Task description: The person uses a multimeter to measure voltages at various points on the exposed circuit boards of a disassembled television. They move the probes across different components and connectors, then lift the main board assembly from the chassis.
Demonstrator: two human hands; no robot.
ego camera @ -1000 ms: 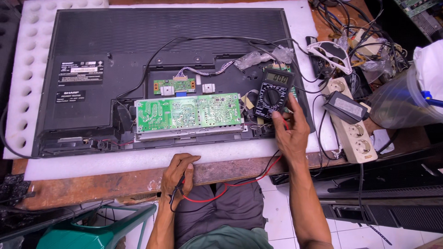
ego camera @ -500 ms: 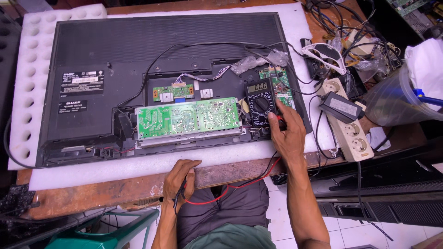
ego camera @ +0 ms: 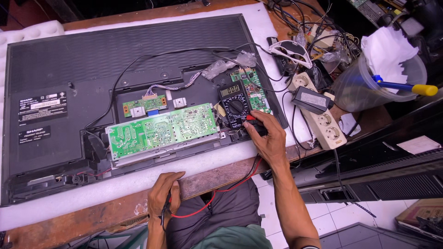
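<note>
Beside the green circuit board (ego camera: 161, 133), the right hand (ego camera: 267, 138) has slid down to pinch the meter's (ego camera: 234, 105) plugs, while the left hand (ego camera: 164, 196) stays closed around the red and black leads (ego camera: 203, 207).

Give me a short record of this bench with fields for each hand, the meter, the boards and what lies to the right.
left hand: at the bench's front edge, holding the red and black probe leads
right hand: on the lower end of the meter, fingers at its lead sockets
meter: black, dial type, lying on the TV back
boards: large green board; small green board above it
right side: white power strip, black adapter, plastic tub
</note>
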